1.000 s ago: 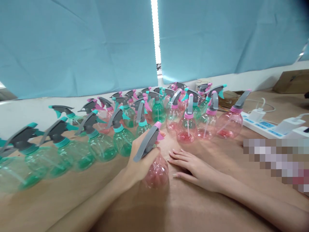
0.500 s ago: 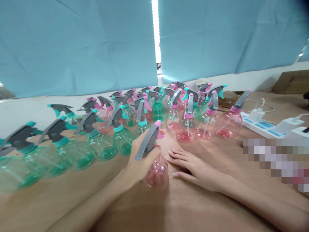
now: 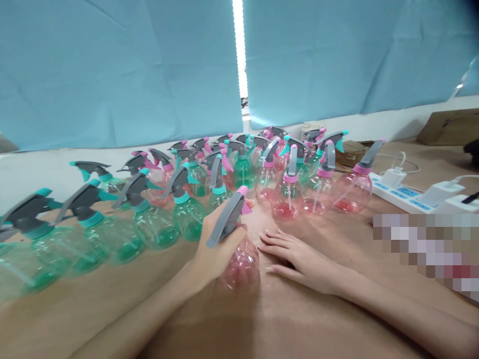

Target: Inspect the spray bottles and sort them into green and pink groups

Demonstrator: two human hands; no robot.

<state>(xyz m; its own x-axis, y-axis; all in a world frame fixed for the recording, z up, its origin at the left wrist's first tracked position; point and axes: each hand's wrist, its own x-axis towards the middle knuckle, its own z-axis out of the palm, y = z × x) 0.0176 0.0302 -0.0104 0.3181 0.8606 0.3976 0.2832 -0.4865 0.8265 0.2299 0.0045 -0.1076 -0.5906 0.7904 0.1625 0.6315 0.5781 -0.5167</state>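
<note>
My left hand (image 3: 215, 247) is wrapped round the neck of a pink spray bottle (image 3: 239, 262) with a grey trigger head (image 3: 223, 220) and pink nozzle; the bottle stands on the brown table (image 3: 284, 319). My right hand (image 3: 299, 257) lies flat on the table just right of that bottle, fingers stretched out and holding nothing. A row of green spray bottles (image 3: 157, 219) runs off to the left. A row of pink bottles (image 3: 284, 197) stands behind my hands.
Many more green and pink spray bottles (image 3: 239, 159) crowd the back of the table under blue curtains (image 3: 112, 70). A white power strip (image 3: 411, 197) with chargers lies at the right. A cardboard box (image 3: 449, 127) sits far right. A blurred patch covers the right edge.
</note>
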